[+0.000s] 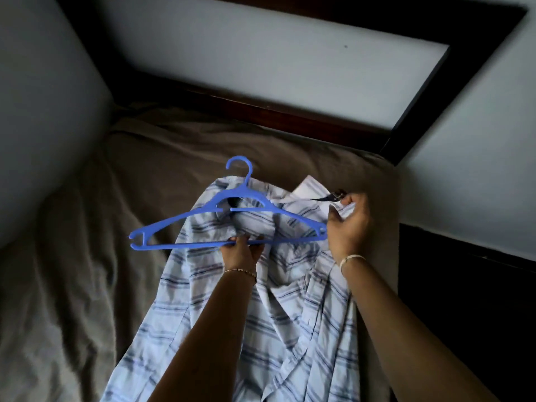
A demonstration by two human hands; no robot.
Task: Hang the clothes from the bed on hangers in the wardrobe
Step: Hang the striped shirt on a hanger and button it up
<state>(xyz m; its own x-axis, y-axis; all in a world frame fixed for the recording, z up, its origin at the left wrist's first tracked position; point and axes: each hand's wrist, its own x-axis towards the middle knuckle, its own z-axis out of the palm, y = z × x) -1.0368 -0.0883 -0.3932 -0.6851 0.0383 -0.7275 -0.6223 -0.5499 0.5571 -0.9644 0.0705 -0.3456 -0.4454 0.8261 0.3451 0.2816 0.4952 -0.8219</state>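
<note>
Shows fingers of the left hand curled round the bottom bar of the blue hanger, clamped near mid-bar and holding it roughly level just above the cloth. Shows fingers of the right hand pinched together on a raised fold of the striped shirt at its collar end, just beside the hanger's right tip. Places the shirt spread lengthwise on the brown bed, collar end away from the viewer, lower part running out of frame, cloth rumpled between the two forearms. Places the hanger over the collar and shoulders, wholly outside the garment, hook pointing away. Includes a small dark item beside the right fingertips, too blurred to identify; a thin bracelet on the left wrist and a pale band on the right; a dark wooden frame beyond the bed. Omits the wardrobe. Suggests, as a judgement, thin woven cloth: light, limp, apt to slide off smooth plastic and to crease if bunched. Suggests a stiff, light hanger, safely carried by the bar or the hook. Recommends taking the shirt at the shoulder seam or collar edge, opening the neck, feeding in one hanger tip at a time, then lifting by the hook.
</note>
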